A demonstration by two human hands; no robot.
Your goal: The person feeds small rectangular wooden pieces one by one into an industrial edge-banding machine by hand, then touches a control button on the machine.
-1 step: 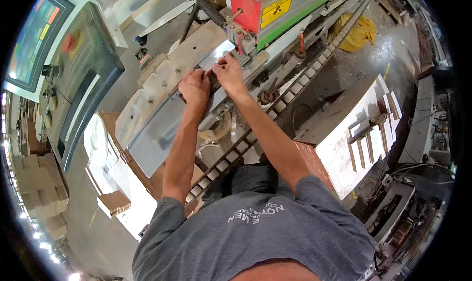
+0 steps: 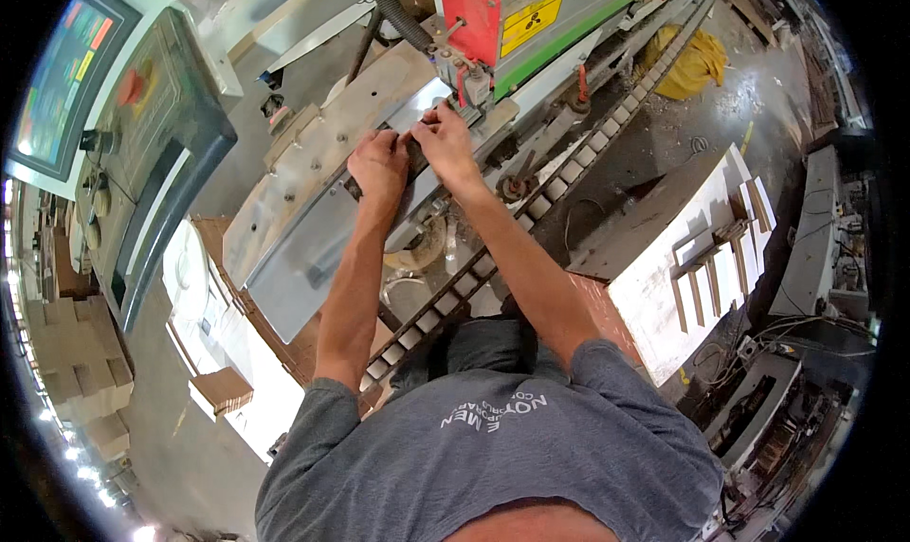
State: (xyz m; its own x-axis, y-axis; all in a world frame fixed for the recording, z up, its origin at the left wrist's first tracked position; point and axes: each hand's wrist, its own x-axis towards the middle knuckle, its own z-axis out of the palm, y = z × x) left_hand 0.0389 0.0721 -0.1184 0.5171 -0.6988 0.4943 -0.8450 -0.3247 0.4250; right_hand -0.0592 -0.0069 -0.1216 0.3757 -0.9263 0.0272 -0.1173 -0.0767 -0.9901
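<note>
Both my hands meet over the slot of a machine's metal bed, just below a red guard. My left hand is closed, its fingertips pinched near a dark gap in the bed. Right beside it, my right hand is closed too, thumb and fingers pressed together. What the fingertips hold, if anything, is hidden or too small to make out. A grey sheet-metal plate runs from under my left hand toward the lower left. Bare metal bed with several bolt holes lies beyond it.
At the left stands a control panel with a lit screen. A chain conveyor with pale blocks passes diagonally beneath my right arm. White panels with brown strips lie at the right. A yellow bag sits on the floor at the far right.
My left hand has shifted very slightly to the right. My right hand keeps nearly the same place and grip.
</note>
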